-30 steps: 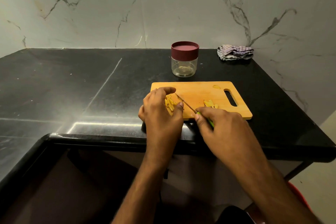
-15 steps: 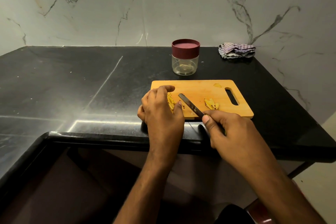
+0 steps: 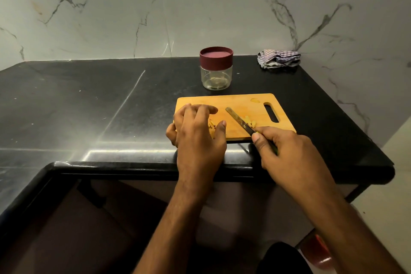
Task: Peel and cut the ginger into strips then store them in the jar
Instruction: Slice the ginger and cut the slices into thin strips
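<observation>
A wooden cutting board (image 3: 242, 101) lies near the front edge of the black counter. My left hand (image 3: 198, 131) rests on its left end, fingers curled over a pile of yellow ginger strips (image 3: 212, 125), mostly hidden. My right hand (image 3: 287, 151) grips a green-handled knife (image 3: 239, 120), whose blade points up-left across the board's middle, lifted off the ginger. A smaller heap of ginger pieces (image 3: 250, 122) sits just right of the blade. Behind the board stands a clear jar (image 3: 216, 74) with its maroon lid on.
A crumpled checked cloth (image 3: 279, 59) lies at the back right corner against the marble wall. The black counter (image 3: 89, 104) stretches left and wraps round in an L. Its right edge drops off just beyond the board.
The knife has swung away from my left hand's ginger pile to the right, its blade now lying flatter over the board's middle. My left hand stays over the strips.
</observation>
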